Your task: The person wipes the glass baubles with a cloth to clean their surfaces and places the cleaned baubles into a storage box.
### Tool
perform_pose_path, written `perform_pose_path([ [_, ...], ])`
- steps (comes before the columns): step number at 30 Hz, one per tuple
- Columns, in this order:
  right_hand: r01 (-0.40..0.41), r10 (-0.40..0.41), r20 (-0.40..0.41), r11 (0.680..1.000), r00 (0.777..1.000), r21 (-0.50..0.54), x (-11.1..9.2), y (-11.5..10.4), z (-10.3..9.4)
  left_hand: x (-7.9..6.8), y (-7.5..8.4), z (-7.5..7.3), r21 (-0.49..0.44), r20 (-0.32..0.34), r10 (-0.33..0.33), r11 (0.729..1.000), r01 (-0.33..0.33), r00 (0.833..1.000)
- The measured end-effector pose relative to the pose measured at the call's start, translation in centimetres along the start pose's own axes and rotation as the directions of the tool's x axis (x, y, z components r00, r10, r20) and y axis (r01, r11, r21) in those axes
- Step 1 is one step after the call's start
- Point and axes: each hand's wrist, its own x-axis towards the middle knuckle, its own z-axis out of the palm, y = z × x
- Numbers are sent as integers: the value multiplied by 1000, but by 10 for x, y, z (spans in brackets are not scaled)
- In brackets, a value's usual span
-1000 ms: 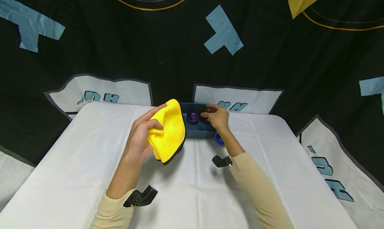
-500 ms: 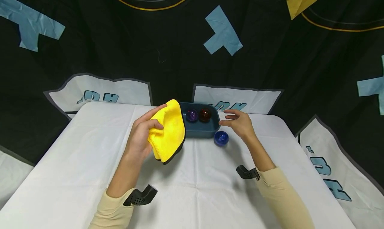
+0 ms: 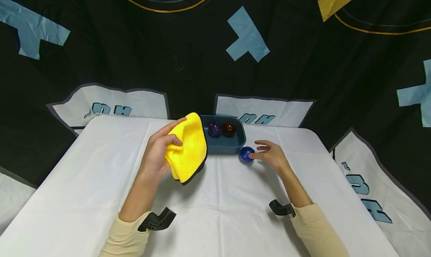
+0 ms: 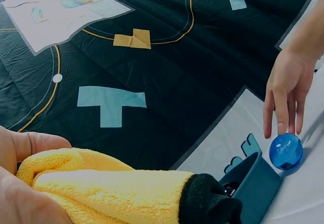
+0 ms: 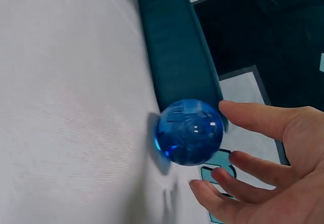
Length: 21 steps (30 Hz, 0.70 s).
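Note:
My left hand (image 3: 156, 154) grips a folded yellow cloth (image 3: 189, 148) with dark edging, thumb on its face. In the left wrist view the cloth (image 4: 111, 188) fills the lower part. A clear blue ball (image 3: 245, 152) rests on the white table beside the front right corner of a dark teal tray (image 3: 223, 150). My right hand (image 3: 273, 156) is at its right side with fingers spread, thumb tip overlapping the ball in the head view. The right wrist view has the fingertips around the near side of the blue ball (image 5: 188, 133). Inside the tray lie a purple ball (image 3: 214, 129) and a reddish-brown ball (image 3: 229, 129).
A white cloth covers the table (image 3: 188, 219). Behind it hangs a black fabric backdrop (image 3: 134, 55) with light blue and yellow shapes, right up to the table's far edge. The held cloth hides the tray's left end in the head view.
My right hand has drawn back from the reddish-brown ball in the tray, moved right, then come down toward the blue ball. The left hand and its cloth have stayed almost still.

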Motion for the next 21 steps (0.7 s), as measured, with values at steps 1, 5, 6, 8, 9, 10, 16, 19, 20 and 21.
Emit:
perform_pose_path([
  [1,-2,2,-1,1000,1000,9,0,2,2,0,0,0,1,-2,-1,1000,1,1000],
  [5,-1,1,10,999,1000,34,3,6,8,0,0,-1,3,-2,-1,1000,1,1000],
  [6,-2,1,14,999,1000,33,4,7,9,0,0,-1,4,0,1,1000,-1,1000],
  [8,-2,2,17,1000,1000,22,5,9,12,0,0,-1,3,3,1,1000,-1,1000],
  [9,-2,2,20,1000,1000,15,6,9,14,0,0,-1,1,3,1,1000,-1,1000],
  [10,-4,4,17,1000,1000,6,6,10,15,0,1,-1,0,4,0,1000,0,1000],
  [16,8,-9,-26,1000,1000,-23,7,15,21,0,1,-1,-8,12,5,1000,-5,1000],
  [19,20,-21,-52,999,998,-29,7,17,22,0,1,-1,-10,12,7,1000,-6,1000],
  [20,17,-19,-61,999,998,-28,7,17,23,0,1,-1,-10,12,6,1000,-6,1000],
  [21,12,-13,-69,1000,998,-25,7,17,23,0,1,-1,-9,11,5,1000,-5,1000],
])
